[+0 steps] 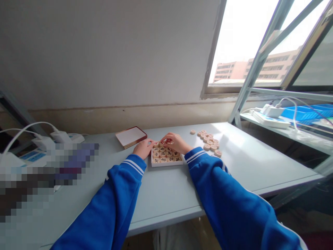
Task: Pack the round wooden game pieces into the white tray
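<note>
A shallow white box (166, 164) stands on the table, holding rows of round wooden Chinese chess pieces (163, 154) with black characters. Red-marked pieces show in its far row. My left hand (143, 148) is at the box's left side, its thumb and fingers closed around the far left corner. Over the far row, my right hand (175, 141) has its fingers bent down and pinched on a red-marked chess piece. That piece is partly covered by the fingertips. To the right of the box, several loose chess pieces (208, 139) lie on the table.
A dark red box lid (131, 137) lies behind my left hand, its white inside up. Power strips with white plugs (43, 143) are at the left, near a blurred-out area. A metal frame (256, 66) and a shelf with blue baskets (304, 113) stand at the right.
</note>
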Demonstrator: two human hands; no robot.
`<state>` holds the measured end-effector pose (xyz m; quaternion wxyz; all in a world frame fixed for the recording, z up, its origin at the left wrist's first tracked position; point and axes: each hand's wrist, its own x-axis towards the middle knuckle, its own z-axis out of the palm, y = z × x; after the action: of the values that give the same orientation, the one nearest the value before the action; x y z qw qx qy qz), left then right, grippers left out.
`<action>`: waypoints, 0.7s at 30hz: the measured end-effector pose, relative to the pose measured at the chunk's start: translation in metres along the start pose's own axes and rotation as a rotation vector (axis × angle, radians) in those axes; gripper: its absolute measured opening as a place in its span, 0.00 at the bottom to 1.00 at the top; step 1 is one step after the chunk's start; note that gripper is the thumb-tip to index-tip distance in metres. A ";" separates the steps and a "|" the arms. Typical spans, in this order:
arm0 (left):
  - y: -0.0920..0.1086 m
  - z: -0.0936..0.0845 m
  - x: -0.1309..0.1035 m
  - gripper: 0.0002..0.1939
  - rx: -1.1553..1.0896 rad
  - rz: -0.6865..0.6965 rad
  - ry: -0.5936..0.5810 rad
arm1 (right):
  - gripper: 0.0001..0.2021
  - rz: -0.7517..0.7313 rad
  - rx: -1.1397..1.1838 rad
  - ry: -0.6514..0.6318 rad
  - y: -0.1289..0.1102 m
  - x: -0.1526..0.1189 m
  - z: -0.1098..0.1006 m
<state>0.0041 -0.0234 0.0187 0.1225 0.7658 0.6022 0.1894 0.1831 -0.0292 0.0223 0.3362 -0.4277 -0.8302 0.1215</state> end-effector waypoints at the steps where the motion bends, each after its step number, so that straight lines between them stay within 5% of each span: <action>1: 0.000 0.000 0.000 0.16 -0.003 0.001 0.000 | 0.07 0.006 -0.001 -0.002 -0.001 0.000 0.000; 21: -0.003 0.001 0.001 0.17 -0.096 -0.027 -0.015 | 0.08 0.041 0.060 0.029 0.007 0.003 -0.008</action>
<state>0.0022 -0.0213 0.0169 0.1662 0.7522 0.6017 0.2110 0.1919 -0.0234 0.0261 0.3585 -0.4360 -0.8123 0.1468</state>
